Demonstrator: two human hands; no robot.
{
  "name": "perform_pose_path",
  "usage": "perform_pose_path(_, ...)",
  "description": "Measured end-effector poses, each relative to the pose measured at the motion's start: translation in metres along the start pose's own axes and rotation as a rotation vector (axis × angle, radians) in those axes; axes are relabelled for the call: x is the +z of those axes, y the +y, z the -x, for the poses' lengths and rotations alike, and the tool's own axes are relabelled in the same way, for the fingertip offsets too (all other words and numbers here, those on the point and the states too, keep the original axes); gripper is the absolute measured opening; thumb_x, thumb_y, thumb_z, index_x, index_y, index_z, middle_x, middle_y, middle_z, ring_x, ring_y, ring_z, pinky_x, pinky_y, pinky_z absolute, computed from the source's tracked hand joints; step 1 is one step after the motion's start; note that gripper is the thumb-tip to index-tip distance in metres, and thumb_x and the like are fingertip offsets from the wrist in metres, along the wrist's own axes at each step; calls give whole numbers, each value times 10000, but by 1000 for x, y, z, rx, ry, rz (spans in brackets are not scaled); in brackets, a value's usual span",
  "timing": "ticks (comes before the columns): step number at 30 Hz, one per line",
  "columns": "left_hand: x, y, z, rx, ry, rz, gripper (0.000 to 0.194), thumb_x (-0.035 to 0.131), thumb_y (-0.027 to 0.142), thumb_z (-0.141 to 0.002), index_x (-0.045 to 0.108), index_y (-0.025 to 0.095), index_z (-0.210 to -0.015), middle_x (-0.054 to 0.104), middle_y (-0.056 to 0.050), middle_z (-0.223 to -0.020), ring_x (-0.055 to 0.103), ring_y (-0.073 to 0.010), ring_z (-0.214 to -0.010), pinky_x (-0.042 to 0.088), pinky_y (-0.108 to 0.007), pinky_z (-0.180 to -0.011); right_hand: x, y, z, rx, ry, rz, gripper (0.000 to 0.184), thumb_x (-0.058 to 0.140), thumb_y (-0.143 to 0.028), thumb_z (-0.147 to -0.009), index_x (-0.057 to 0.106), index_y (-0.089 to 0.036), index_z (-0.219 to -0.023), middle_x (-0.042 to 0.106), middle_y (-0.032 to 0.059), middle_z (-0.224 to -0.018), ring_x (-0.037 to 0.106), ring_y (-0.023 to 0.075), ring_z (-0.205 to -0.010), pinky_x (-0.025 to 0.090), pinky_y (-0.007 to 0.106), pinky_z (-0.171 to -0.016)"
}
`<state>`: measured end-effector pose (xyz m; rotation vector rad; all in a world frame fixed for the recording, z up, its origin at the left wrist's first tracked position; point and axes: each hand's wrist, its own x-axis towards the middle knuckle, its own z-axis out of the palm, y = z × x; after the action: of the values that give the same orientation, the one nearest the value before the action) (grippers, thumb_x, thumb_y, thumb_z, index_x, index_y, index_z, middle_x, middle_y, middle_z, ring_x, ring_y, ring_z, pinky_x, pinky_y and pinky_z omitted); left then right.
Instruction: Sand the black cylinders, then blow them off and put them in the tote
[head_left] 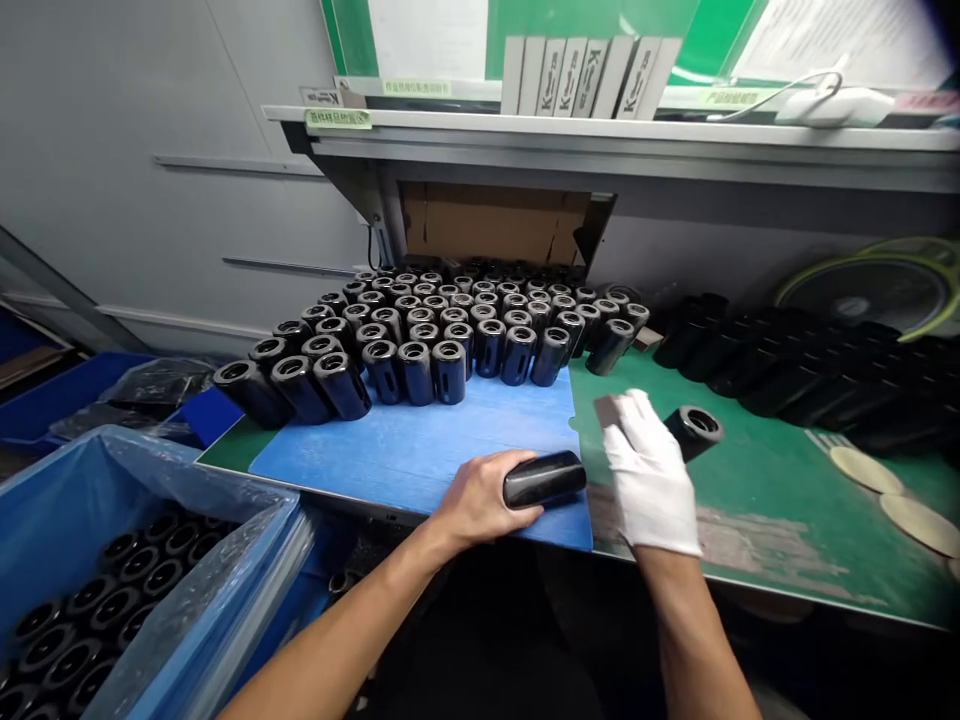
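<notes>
My bare left hand (484,498) is wrapped round one end of a glossy black cylinder (546,479), which lies tilted on its side above the front of the blue mat (495,425). To its right, my right hand (651,480) wears a white glove and is slightly blurred. A small brownish-grey piece (607,411) shows at its fingertips; its exact kind is unclear. Just beyond the gloved hand, another black cylinder (694,431) with a ring-shaped top stands on the green tabletop (757,470). Rows of similar black cylinders (450,372) stand upright at the back of the mat.
A blue bin (225,475) lined with plastic holds many cylinders at lower left. More dark cylinders (780,370) crowd the right, before a round fan (877,285). Pale discs (866,469) lie at the right edge. Overhead, a shelf (600,135) carries narrow boxes (577,78).
</notes>
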<state>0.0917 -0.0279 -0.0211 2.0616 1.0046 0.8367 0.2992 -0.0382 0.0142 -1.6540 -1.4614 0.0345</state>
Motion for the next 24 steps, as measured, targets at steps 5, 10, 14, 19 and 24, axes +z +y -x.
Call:
perform_pose_path(5, 0, 4, 1, 0, -5, 2, 595, 786, 246, -689, 601, 279, -1253, 689, 9, -1207, 660, -229, -1088, 528, -321, -967, -21, -7, 59, -43, -1, 139, 439, 405, -337, -1008, 518, -204, -1411, 390, 86, -1509, 333, 220, -1426, 288, 423, -1208)
perform_pose_path(10, 1, 4, 3, 37, -20, -68, 522, 723, 254, -750, 595, 272, -1256, 693, -15, -1199, 670, -243, -1065, 538, -333, -940, 7, -54, 80, -199, -140, 419, 374, 386, -243, -998, 558, -177, -1324, 403, 129, -1489, 326, 301, -1415, 452, 447, -1004)
perform_pose_path(14, 1, 3, 3, 46, -40, -118, 591, 746, 241, -711, 577, 259, -1277, 692, -34, -1200, 671, -264, -1061, 547, -341, -902, 18, -60, 65, -189, -191, 533, 328, 352, -252, -1010, 581, -188, -1236, 513, 125, -1373, 392, 293, -1355, 475, 374, -874)
perform_pose_path(19, -1, 4, 3, 87, -56, -98, 519, 695, 256, -778, 577, 269, -1282, 692, -31, -1194, 670, -250, -1063, 543, -326, -899, 13, -59, 71, -176, -143, 553, 334, 404, -233, -982, 568, -194, -1270, 491, 114, -1398, 404, 280, -1340, 486, 348, -853)
perform_pose_path(24, 0, 2, 3, 99, -44, -81, 558, 701, 231, -761, 574, 274, -1302, 693, -39, -1200, 668, -260, -1077, 548, -329, -898, 16, -68, 68, -196, -161, 592, 329, 403, -229, -988, 584, -184, -1260, 492, 132, -1396, 375, 294, -1364, 483, 347, -848)
